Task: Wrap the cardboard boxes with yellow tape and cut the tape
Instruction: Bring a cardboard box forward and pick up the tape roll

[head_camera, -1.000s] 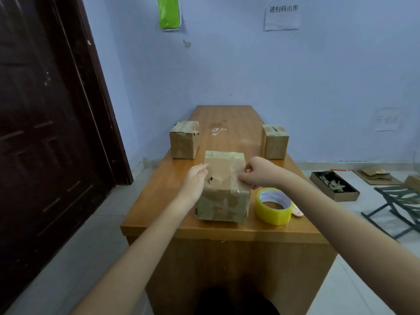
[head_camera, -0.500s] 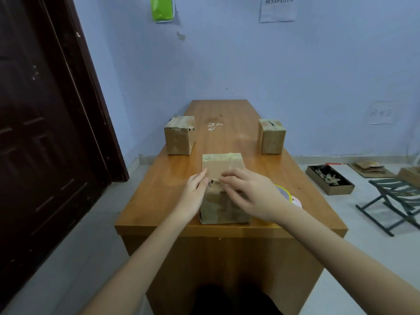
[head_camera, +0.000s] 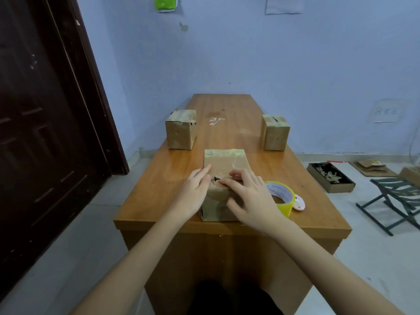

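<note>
L hand (head_camera: 196,189): flat vs left side of near box (head_camera: 223,169), fingers straight.
R hand (head_camera: 251,196): spread on box top, pressing tape, nothing gripped.
Risk: torn hole by my fingertips, tape may wrinkle/lift there.
Count: 3 boxes, 1 tape roll (head_camera: 283,197) just R of box, 1 pink cutter (head_camera: 298,203).

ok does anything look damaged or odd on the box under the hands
Yes: the near box has a dark, ragged tear in its top, between the left hand and the fingertips of the right hand. A crumpled scrap of clear tape lies loose on the table.
</note>
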A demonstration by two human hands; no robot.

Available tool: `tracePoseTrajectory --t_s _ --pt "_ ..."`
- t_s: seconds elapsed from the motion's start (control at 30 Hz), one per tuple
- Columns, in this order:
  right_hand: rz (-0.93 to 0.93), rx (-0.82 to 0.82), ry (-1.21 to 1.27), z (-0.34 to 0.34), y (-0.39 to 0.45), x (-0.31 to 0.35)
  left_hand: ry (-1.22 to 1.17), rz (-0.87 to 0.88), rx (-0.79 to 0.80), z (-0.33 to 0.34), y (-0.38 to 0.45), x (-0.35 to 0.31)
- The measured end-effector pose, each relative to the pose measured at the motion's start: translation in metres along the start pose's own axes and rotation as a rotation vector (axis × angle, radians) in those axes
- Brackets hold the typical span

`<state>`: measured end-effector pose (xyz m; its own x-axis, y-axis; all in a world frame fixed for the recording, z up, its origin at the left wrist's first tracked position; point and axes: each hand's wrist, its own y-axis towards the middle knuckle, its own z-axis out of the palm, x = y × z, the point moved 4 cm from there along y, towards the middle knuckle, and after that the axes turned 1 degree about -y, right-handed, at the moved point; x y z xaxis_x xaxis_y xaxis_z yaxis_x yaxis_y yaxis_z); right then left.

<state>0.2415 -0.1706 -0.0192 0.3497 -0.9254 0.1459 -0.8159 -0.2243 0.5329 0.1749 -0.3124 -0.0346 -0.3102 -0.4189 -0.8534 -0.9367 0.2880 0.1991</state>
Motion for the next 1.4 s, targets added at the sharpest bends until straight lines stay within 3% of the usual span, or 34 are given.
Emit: tracePoseTrajectory --t_s 0.27,0.43,0.5,0.67,0.9,1.1,1.27,1.4 --pt "-0.047 0.063 -0.15 0.003 -0.002 0.007 0.131 0.074 -0.006 -0.004 -0.005 -0.007" --pt "0.002 0.022 0.101 -0.002 -0.01 0.0 0.336 0.264 0.114 -0.006 -0.018 -0.012" --pt "0.01 0.053 0.114 -0.004 -0.004 -0.001 0.319 0.249 0.16 -0.007 -0.019 -0.01" --pt "-0.104 0.111 -0.177 -0.001 0.005 0.004 0.269 0.221 0.179 -0.006 -0.015 -0.003" --pt "-0.073 0.068 -0.197 0.003 0.007 0.013 0.193 0.227 0.166 -0.002 -0.015 0.005" --pt "0.075 0.096 0.14 -0.005 0.013 -0.003 0.23 0.23 0.165 -0.001 -0.013 0.007" --pt "0.008 0.095 -0.196 0.003 0.009 0.013 0.189 0.251 0.13 -0.001 -0.015 0.006" --pt "0.034 0.073 -0.228 0.004 0.01 0.017 0.341 0.28 0.103 -0.006 -0.018 -0.002"
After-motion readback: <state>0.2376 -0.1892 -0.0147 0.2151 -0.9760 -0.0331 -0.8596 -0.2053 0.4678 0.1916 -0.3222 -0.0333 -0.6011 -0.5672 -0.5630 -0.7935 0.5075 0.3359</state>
